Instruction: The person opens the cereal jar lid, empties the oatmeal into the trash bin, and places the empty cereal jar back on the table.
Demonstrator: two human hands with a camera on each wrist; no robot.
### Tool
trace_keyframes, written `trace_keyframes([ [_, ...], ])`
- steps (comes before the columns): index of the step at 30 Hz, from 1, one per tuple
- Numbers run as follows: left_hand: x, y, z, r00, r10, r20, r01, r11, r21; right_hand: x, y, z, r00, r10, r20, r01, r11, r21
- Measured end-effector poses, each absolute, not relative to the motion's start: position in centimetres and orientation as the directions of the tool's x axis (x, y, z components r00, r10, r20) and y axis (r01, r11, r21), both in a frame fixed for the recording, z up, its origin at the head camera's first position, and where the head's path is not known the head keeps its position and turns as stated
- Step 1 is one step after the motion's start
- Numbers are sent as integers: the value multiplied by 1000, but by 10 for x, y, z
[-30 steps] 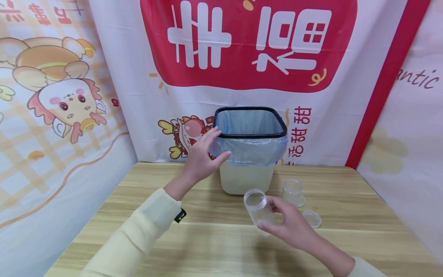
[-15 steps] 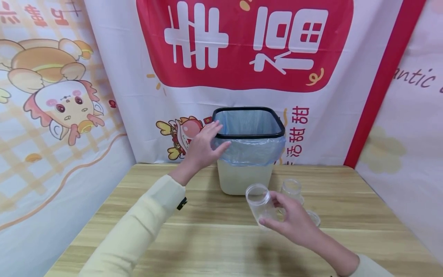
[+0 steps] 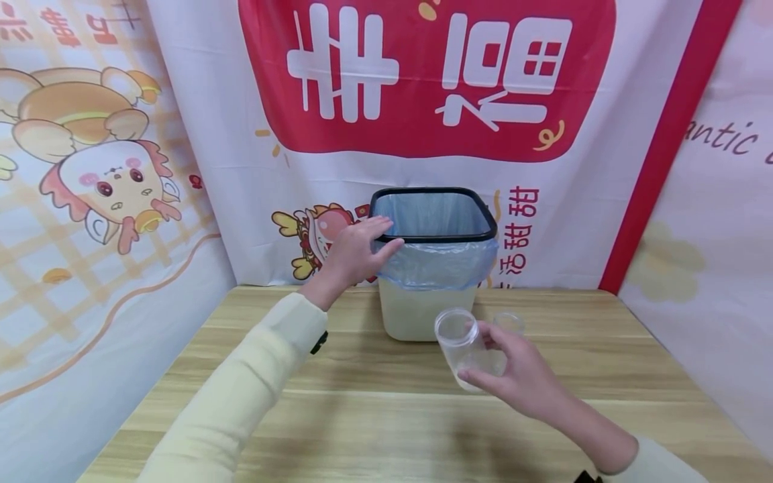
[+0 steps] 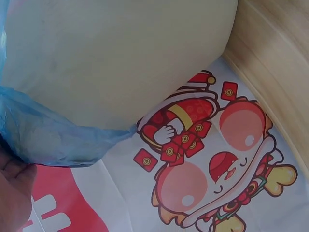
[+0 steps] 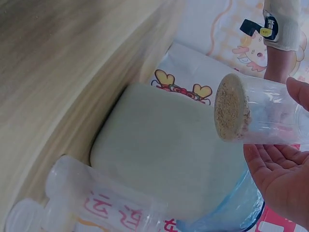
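In the head view, my left hand (image 3: 356, 251) rests at the left front corner of a trash bin's black rim (image 3: 443, 238), fingers extended over the edge and thumb apart. Part of that hand (image 4: 14, 191) shows beside the blue bin liner (image 4: 53, 140) in the left wrist view. My right hand (image 3: 516, 369) grips a clear, lidless jar (image 3: 461, 349) around its side, tilted above the table in front of the bin. The right wrist view shows tan, flaky bits (image 5: 229, 108) in the bottom of this jar, with the thumb (image 5: 300, 94) against its wall.
The cream bin (image 3: 417, 312) stands on a wooden table (image 3: 374, 429), close to the back banner (image 3: 338, 168). A second clear jar (image 5: 96, 188) and a round clear lid (image 5: 24, 215) lie right of the bin, mostly hidden behind my right hand in the head view.
My left hand has come onto the bin's rim from just beside it. My right hand has carried the jar slightly up and right, now covering the lid in the head view.
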State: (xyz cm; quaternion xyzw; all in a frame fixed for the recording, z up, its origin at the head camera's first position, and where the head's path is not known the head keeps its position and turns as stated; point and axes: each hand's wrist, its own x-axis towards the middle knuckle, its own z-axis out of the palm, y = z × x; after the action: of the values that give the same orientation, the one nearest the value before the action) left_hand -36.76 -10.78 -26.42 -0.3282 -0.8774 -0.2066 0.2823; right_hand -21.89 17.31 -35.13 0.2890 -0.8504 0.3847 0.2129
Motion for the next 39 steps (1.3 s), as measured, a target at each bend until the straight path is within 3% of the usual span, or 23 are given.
trace_keyframes([
  [6,-370,-109,-262,-623,467,627,687,709,156,-222,175,-339,-740,-330,586,-656,549,-518],
  [17,-368,-109,-256,-677,451,582,654,730,196,-237,187,-293,-711,-343,614,-673,583,-455],
  [39,-370,-108,-255,-650,473,594,668,729,150,-290,208,-209,-697,-287,657,-624,693,-360],
])
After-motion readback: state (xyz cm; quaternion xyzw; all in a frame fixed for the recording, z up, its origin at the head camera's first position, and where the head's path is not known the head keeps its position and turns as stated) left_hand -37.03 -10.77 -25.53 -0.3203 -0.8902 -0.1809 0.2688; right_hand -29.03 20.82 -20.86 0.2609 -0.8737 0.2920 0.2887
